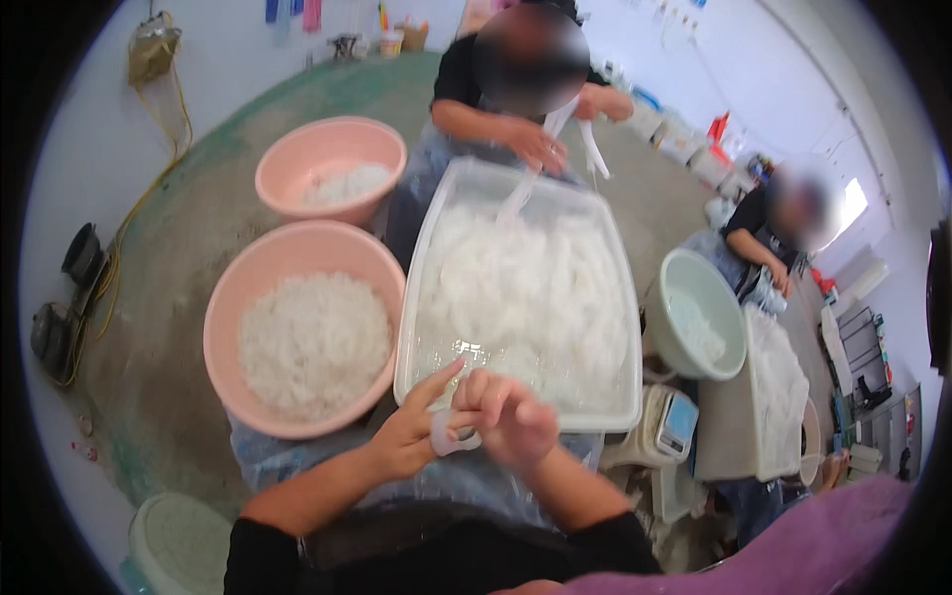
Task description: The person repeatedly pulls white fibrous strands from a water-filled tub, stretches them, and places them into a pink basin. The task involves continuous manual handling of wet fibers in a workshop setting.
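My left hand (416,428) is raised over the near edge of a translucent plastic tub (632,357), with a small translucent white loop of soft material (444,433) around its fingers. My right hand (509,416) meets it, fingers curled and touching the left fingers; whether it also grips the loop is hard to tell. White, wet, stringy material (520,282) fills most of the tub. To the left, a large pink basin (216,335) holds a heap of whitish pieces (316,342).
A smaller pink basin (275,163) stands behind the large one. Across the tub a person (461,82) handles white strips. At right are a pale green basin (666,297), a scale (673,424), another white tub (766,446) and a second person (751,230). A lidded bucket (182,543) stands lower left.
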A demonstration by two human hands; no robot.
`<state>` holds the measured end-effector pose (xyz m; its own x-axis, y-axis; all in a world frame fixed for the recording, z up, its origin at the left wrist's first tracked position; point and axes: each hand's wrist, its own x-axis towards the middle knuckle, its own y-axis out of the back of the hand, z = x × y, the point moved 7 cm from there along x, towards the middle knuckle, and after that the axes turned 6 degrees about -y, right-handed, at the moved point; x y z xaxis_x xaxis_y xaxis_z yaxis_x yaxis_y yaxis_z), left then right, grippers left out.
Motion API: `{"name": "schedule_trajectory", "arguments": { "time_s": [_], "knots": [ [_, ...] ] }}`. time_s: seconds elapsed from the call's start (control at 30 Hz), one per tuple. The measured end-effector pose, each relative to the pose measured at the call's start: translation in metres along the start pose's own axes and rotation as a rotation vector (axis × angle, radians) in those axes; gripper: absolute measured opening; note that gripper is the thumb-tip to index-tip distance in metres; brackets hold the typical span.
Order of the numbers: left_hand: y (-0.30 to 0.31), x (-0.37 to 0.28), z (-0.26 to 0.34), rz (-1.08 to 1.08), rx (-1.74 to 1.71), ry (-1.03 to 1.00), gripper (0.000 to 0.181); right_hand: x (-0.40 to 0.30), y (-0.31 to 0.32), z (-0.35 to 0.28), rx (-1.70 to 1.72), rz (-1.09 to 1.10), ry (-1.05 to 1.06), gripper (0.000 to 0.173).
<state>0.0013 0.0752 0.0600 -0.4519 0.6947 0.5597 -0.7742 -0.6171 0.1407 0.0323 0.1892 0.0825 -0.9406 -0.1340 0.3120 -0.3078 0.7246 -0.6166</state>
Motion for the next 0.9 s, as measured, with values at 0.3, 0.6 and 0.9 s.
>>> {"name": "schedule_trajectory", "arguments": {
  "time_s": [0.3,0.6,0.9],
  "knots": [
    [0.015,-0.01,-0.024,-0.019,0.054,0.065,0.033,-0.021,0.036,0.054,-1.295,0.028,-0.095,0.025],
    [0.021,-0.015,-0.008,-0.251,0.753,-0.158,0.016,-0.015,0.027,0.05,-1.659,-0.23,-0.197,0.021],
    [0.035,-0.022,-0.008,0.241,-0.318,0.331,0.014,-0.024,0.032,0.03,-0.87,0.063,-0.402,0.028]
  ]
}}
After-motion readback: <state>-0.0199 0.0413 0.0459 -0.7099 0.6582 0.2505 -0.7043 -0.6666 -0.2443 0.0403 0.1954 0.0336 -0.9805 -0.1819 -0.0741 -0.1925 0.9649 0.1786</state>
